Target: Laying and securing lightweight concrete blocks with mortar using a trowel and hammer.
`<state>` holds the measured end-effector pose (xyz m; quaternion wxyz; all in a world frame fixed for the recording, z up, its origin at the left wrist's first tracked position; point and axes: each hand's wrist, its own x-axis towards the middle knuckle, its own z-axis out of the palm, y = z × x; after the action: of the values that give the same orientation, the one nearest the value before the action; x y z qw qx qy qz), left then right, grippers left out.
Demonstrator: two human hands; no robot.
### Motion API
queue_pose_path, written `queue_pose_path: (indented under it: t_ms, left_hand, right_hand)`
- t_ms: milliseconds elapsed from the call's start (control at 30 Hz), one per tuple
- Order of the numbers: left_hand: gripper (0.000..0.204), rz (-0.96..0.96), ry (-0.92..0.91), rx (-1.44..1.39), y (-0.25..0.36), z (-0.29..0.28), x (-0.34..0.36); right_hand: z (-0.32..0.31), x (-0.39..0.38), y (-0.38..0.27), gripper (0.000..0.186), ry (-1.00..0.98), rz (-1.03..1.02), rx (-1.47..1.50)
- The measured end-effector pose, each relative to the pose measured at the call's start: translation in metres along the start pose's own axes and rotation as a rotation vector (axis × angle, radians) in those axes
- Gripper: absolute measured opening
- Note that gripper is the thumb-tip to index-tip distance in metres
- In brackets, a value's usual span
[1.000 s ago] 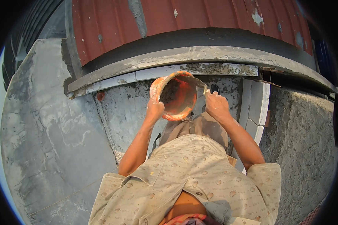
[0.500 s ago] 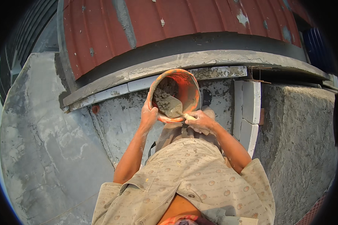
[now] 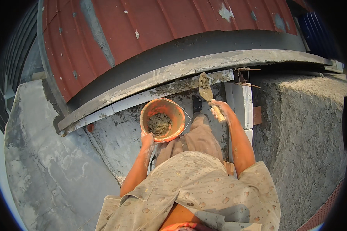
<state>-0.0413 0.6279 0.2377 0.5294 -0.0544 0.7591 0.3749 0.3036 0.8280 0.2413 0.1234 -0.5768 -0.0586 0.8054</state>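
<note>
My left hand (image 3: 147, 139) grips the near-left rim of an orange bucket (image 3: 176, 120), which tilts so that the wet mortar (image 3: 160, 124) in its bottom shows. The bucket's thin wire handle hangs at its right side. To the right, my right hand (image 3: 222, 109) is closed round the wooden handle of a trowel (image 3: 206, 92). A lump of mortar sits on the far end of the blade. That tip lies over the row of white blocks (image 3: 173, 87) with mortar smeared along the top; whether it touches them I cannot tell.
Behind the blocks runs a rough concrete ledge (image 3: 150, 79), with a red metal roof (image 3: 154, 27) beyond it. White blocks (image 3: 241, 101) stand at right beside a rough plastered wall (image 3: 297, 127). Thin rods (image 3: 247, 69) stick out at the corner. A grey slab (image 3: 46, 154) slopes at left.
My right hand has lifted the trowel out of the bucket with mortar on it and moved it right and away from me. The bucket has shifted left and slightly nearer.
</note>
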Motion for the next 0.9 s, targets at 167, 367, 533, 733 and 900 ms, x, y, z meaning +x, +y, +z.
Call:
queue_pose_path:
  t_ms: [167,367,533,733,900]
  left_hand:
    - [0.069,-0.016,0.052,-0.079,-0.007,0.011,-0.015]
    - [0.064,-0.025,0.021,-0.156,0.008,0.033,-0.025]
    - [0.064,-0.033,-0.005,-0.123,0.008,0.021,-0.028]
    - [0.053,0.106,0.039,0.106,0.010,-0.003,-0.013]
    - [0.063,0.456,-0.057,0.315,0.044,-0.021,-0.032]
  right_hand:
    - [-0.021,-0.006,-0.005,0.029,0.057,-0.002,-0.283]
    - [-0.048,0.047,0.012,0.023,0.499,-0.315,-0.152]
    - [0.035,0.075,0.049,0.025,0.560,-0.348,-0.526]
    - [0.069,0.009,0.083,0.036,0.259,-0.630,-1.098]
    - [0.124,-0.055,0.054,0.028,0.145,-0.648,-1.603]
